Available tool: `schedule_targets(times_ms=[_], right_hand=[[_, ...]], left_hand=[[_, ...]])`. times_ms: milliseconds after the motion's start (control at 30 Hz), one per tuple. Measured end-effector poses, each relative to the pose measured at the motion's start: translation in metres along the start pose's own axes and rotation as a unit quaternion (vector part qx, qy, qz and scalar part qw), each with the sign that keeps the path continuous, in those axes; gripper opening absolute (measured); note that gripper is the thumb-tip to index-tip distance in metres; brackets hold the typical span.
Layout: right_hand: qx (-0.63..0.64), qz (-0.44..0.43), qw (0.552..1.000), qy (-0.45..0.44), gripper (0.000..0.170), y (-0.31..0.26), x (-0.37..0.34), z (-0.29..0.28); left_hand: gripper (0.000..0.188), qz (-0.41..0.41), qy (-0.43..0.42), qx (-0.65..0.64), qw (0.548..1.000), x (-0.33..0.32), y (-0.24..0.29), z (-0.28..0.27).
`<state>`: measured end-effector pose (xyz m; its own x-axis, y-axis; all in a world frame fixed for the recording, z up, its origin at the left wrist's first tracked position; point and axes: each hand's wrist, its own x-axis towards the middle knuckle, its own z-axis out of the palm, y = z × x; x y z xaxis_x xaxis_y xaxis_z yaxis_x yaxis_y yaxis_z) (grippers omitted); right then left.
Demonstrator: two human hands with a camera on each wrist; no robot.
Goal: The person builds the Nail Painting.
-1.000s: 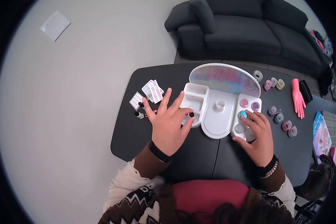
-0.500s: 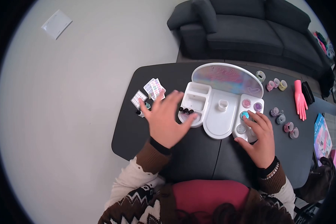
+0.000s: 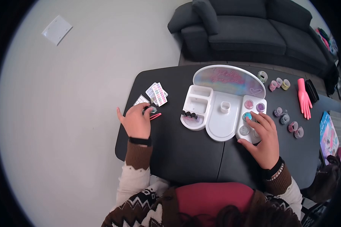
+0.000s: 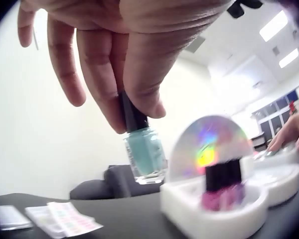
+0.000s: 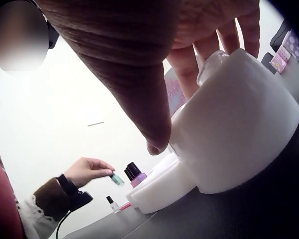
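Observation:
My left hand (image 3: pixel 137 122) pinches a teal nail polish bottle (image 4: pixel 145 155) by its black cap between thumb and fingers, and the bottle hangs upright above the table's left side. Several black-capped bottles of pink and purple polish (image 4: pixel 223 191) stand in the rounded front compartment of the white organizer (image 3: pixel 218 132). On the organizer's right section rests my right hand (image 3: pixel 264 145), fingers spread over the glitter pots. Its fingertips are at the turquoise pot (image 3: pixel 247 116), and the thumb lies at the near corner. Pink, purple and silver pots sit around them.
Sticker sheets (image 3: pixel 160 94) and pink tweezers (image 3: pixel 155 116) lie at the left. A clear bottle with a black cap (image 5: pixel 112 204) stands near the tweezers. To the right are several tape rolls (image 3: pixel 293 126), a pink model hand (image 3: pixel 304 100) and a black case (image 3: pixel 311 90).
My left hand has let go of a polish bottle in the organizer's front left compartment, moved left and picked up the teal one. The right hand stays on the organizer.

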<state>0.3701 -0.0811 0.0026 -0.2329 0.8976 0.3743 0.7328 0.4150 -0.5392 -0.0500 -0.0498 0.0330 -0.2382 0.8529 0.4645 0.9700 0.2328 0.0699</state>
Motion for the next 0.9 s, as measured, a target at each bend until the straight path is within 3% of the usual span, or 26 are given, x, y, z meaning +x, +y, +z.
schedule_targets(times_ms=[67,167,333,733,900], right_hand=[[0.005,-0.001,1.0,-0.003,0.066,0.001,0.0,0.0],[0.003,-0.012,1.0,0.002,0.065,0.001,-0.001,0.001],[0.002,-0.009,1.0,0.001,0.065,0.002,0.0,0.001],[-0.003,-0.002,1.0,-0.007,0.066,0.001,-0.001,-0.002],[-0.004,-0.003,1.0,-0.008,0.066,0.001,-0.002,-0.002]], left_hand=[[0.017,0.024,0.024,-0.051,0.998,-0.009,0.025,-0.029],[0.02,0.195,0.04,-0.11,0.974,-0.02,0.061,-0.069],[0.021,0.33,0.055,-0.176,0.926,-0.03,0.088,-0.05],[0.02,0.377,0.058,-0.135,0.915,-0.022,0.099,-0.003],[0.018,0.367,0.041,-0.183,0.911,-0.021,0.098,0.001]])
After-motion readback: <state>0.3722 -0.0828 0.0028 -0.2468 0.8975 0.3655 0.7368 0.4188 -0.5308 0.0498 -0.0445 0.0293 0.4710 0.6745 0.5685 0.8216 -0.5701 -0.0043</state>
